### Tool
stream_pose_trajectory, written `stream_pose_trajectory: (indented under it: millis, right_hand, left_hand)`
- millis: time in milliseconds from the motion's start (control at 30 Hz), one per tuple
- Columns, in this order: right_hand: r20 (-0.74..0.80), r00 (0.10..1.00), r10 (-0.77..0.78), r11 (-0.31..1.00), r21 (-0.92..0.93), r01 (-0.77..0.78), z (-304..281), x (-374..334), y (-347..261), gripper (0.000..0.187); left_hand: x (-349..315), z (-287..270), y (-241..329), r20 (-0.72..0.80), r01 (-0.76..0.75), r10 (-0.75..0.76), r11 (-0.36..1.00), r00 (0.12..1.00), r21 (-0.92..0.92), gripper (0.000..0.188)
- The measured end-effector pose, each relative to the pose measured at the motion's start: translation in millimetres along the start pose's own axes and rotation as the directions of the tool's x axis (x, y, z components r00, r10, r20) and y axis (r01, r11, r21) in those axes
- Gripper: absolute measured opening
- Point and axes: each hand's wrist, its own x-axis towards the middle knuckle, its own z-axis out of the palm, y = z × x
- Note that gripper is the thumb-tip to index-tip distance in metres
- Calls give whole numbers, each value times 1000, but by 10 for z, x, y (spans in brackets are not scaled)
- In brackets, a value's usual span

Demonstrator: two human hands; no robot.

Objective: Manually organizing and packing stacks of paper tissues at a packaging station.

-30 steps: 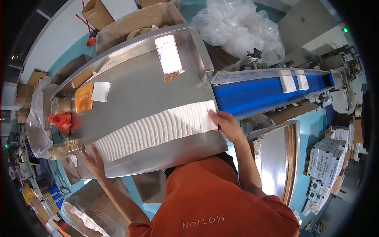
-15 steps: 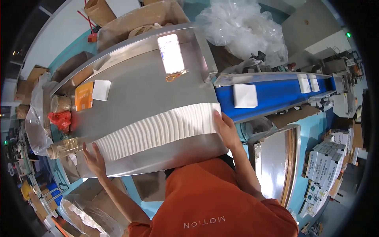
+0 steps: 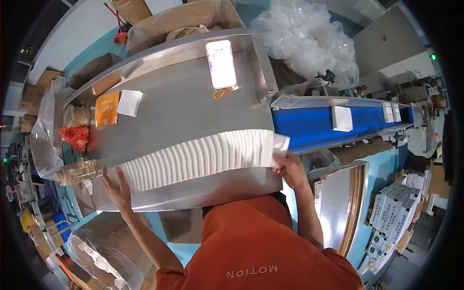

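Observation:
A long curved row of white flat packets [image 3: 200, 157], standing on edge and pressed side by side, lies across the steel table [image 3: 179, 101]. My left hand [image 3: 117, 189] rests against the row's left end, fingers stretched and apart. At the right end, my right hand [image 3: 291, 170] pinches a white packet [image 3: 281, 144] by its lower part. This packet leans out from the row toward the blue conveyor belt [image 3: 309, 123]. Farther along the belt lies another white packet [image 3: 342, 119], with two more packets [image 3: 391, 112] near its far end.
A lit phone [image 3: 221, 64] with a beaded strap lies at the table's back. On the left are an orange packet [image 3: 107, 108], a white square packet [image 3: 129, 103], a red plastic bag [image 3: 75, 137] and a tape roll [image 3: 77, 175]. Raised metal edging [image 3: 164, 52] borders the back.
My right hand has shifted from the row's end face to gripping one packet, which now tilts rightward. The packets on the belt have moved farther right. My left hand stays at the left end.

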Motion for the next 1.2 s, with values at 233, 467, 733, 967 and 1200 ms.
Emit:
stream_pose_trajectory:
  millis: [233,467,733,967,1200]
  right_hand:
    - [-107,837,-536,712,-590,381,530,187,-76,49]
    - [55,998,44,958,279,-57,355,-39,-148,29]
    - [-282,916,-285,938,115,327,223,174,-31,35]
    - [-228,948,-220,975,-79,207,598,35,-133,46]
    - [-137,967,-217,947,209,242,97,68,4,31]
  left_hand:
    - [8,55,-23,3,-63,63,997,998,-41,57]
    - [8,46,-45,3,-54,54,998,999,-17,59]
    - [24,77,187,43,-41,41,999,998,-9,61]
    - [16,73,191,8,-54,54,999,999,5,59]
    - [14,82,297,6,-9,9,999,1000,-35,59]
